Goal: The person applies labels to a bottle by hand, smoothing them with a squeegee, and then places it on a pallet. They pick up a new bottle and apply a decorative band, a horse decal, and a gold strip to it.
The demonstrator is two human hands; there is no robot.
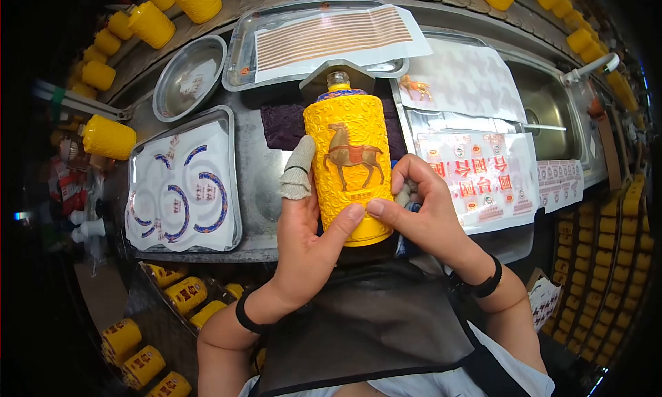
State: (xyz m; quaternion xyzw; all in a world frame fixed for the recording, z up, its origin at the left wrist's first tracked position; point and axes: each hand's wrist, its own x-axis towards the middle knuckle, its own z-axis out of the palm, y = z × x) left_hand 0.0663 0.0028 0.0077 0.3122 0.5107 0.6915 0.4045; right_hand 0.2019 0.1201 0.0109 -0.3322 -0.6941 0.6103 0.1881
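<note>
A yellow embossed bottle (355,138) with a brown horse picture, a blue patterned band at its shoulder and a clear glass neck stands in the middle, tilted toward me. My left hand (307,225) is wrapped round its left side, thumb on the lower front; a cloth cover sits on one finger. On the other side, my right hand (420,207) grips the lower right, its thumb pressed near the small lettering under the horse. Behind the bottle lie a dark purple cloth (283,126) and a grey angular stand (314,83).
At left, a metal tray (235,190) holds blue curved decals on paper. A round metal bowl (161,97) and a tray (238,49) with a striped sheet (338,38) are behind. Sheets of red-character decals (476,180) lie right, near a sink (552,111). Yellow bottles (110,136) surround the bench.
</note>
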